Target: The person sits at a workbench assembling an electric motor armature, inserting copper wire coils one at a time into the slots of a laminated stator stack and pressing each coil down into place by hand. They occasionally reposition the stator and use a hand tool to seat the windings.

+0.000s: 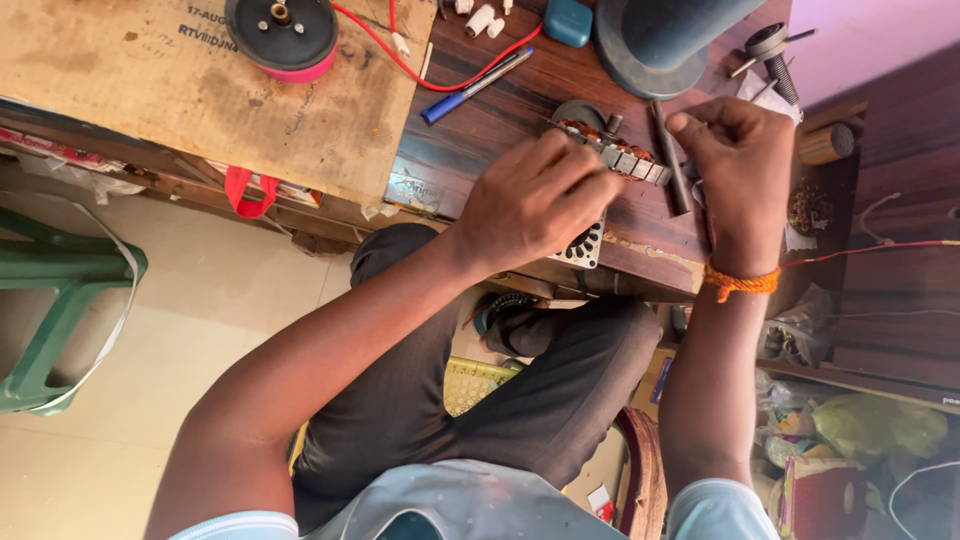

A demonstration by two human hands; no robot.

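A round motor stator (612,152) with slotted metal laminations and copper-coloured windings rests tilted on the dark wooden table edge (470,150). My left hand (530,200) grips its near side, fingers over the rim. My right hand (735,160), with an orange thread on the wrist, pinches at the stator's right end beside a grey metal rod (672,160). Whether the right fingers hold a wire is hidden.
A cardboard sheet (200,90) carries a black and pink pulley wheel (282,35) with a red wire (440,80). A blue pen (475,87), a teal box (568,20), a dark round base (640,45) and bolts (772,50) lie behind. A green stool (60,300) stands left.
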